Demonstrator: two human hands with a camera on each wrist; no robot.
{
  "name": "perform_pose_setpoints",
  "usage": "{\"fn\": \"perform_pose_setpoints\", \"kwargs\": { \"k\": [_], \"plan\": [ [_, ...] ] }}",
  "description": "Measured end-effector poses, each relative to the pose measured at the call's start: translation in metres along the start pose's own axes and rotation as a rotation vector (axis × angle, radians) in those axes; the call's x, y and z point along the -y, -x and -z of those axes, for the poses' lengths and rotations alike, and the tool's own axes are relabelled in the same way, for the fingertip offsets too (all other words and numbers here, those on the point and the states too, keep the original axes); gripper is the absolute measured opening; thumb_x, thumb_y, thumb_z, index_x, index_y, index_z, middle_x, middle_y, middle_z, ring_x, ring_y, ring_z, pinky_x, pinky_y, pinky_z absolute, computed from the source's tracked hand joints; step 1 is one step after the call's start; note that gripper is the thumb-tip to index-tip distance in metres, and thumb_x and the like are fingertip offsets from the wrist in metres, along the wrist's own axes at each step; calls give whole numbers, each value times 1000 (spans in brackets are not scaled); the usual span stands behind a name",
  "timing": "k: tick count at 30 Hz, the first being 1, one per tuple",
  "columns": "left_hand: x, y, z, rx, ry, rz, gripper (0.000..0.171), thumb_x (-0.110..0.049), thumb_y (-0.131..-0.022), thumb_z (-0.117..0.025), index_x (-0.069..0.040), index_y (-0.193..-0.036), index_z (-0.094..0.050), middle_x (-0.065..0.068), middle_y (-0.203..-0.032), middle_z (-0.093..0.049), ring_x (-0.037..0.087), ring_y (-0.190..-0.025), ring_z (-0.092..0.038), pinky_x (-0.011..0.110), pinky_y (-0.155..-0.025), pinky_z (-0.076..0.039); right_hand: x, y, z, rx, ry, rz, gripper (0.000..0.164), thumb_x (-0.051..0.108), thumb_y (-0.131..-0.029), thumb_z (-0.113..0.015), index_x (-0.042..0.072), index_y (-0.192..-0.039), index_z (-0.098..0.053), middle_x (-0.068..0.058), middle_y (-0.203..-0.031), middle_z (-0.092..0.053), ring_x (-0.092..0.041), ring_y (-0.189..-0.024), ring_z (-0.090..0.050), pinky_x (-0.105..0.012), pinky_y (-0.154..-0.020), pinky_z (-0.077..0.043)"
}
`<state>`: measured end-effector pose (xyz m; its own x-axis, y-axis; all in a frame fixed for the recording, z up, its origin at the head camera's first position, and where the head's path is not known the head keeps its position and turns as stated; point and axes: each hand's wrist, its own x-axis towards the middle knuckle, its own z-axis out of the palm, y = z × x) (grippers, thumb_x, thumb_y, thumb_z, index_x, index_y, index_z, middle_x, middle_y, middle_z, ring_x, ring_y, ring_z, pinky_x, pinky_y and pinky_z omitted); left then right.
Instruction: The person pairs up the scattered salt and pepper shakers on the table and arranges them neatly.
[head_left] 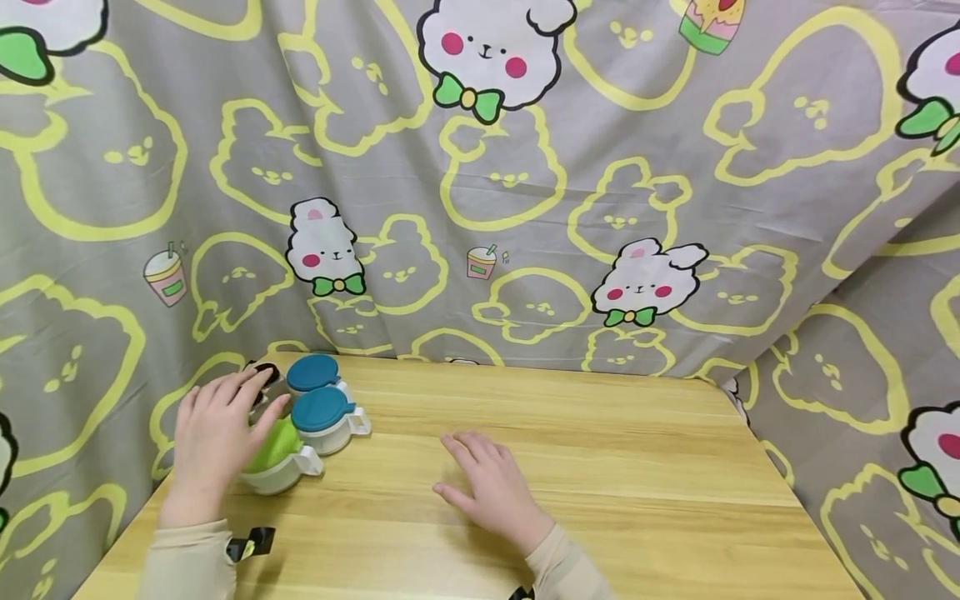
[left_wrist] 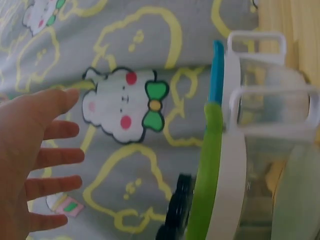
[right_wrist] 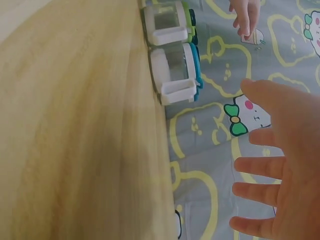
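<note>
Through the head camera I see grey fabric hanging in folds across the upper frame and down both sides, printed with yellow outlines and white animal faces; a wood-grain tabletop spans the lower centre, softly lit

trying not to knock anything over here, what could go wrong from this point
The left hand hovers near the green-lidded jar without gripping it; a careless drop from above might tip it. The nearer blue-lidded jar stands close beside it, so a sideways bump could shove that too. The right hand is empty and apart from both, perhaps too far to steady either quickly.
</note>
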<state>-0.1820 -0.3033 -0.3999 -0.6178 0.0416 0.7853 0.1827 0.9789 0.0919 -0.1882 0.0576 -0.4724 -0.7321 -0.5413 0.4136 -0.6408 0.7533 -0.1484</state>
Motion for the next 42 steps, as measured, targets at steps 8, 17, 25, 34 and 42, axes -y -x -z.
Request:
{"fn": "perform_pose_setpoints", "kwargs": {
  "k": [8, 17, 25, 34, 42],
  "plan": [
    [26, 6, 3, -57, 24, -20, 52, -48, -89, -57, -7, -118, -68, 20, -110, -69, 44, -103, -58, 61, -92, -40, 6, 0, -3, 2, -3, 56, 67, 58, -92, -54, 20, -145, -45, -2, -138, -55, -24, -128, -53, -49, -97, -49],
    [41, 17, 2, -13, 26, 46, 46, -28, -78, -74, -8, -118, -67, 19, -112, -68, 43, -108, -55, 60, -95, -37, 15, 1, -4, 33, 14, 121, 66, 57, -93, -54, 21, -147, -42, -2, -140, -54, -23, -129, -53, -46, -96, -50],
    [53, 24, -3, -22, 36, 63, 48, -30, -75, -74, -8, -117, -67, 19, -115, -67, 43, -115, -51, 62, -92, -35, 23, -1, -12, 48, 25, 169, 66, 57, -93, -54, 23, -148, -40, 0, -140, -53, -21, -130, -52, -43, -96, -50],
    [62, 30, -1, 129, 42, 178, 45, -34, -87, -69, -9, -124, -63, 20, -121, -62, 43, -118, -45, 64, -94, -31, 31, -10, -16, 34, 25, 209, 65, 57, -94, -53, 22, -147, -41, -1, -139, -55, -21, -128, -53, -42, -96, -50],
    [72, 37, -2, 257, 22, 246, 53, -43, -91, -64, -14, -135, -56, 24, -125, -59, 47, -118, -42, 65, -91, -30, 40, -20, -21, 68, 10, 211, 65, 59, -96, -46, 24, -150, -38, 0, -142, -52, -20, -131, -51, -41, -98, -49]
  ]
}}
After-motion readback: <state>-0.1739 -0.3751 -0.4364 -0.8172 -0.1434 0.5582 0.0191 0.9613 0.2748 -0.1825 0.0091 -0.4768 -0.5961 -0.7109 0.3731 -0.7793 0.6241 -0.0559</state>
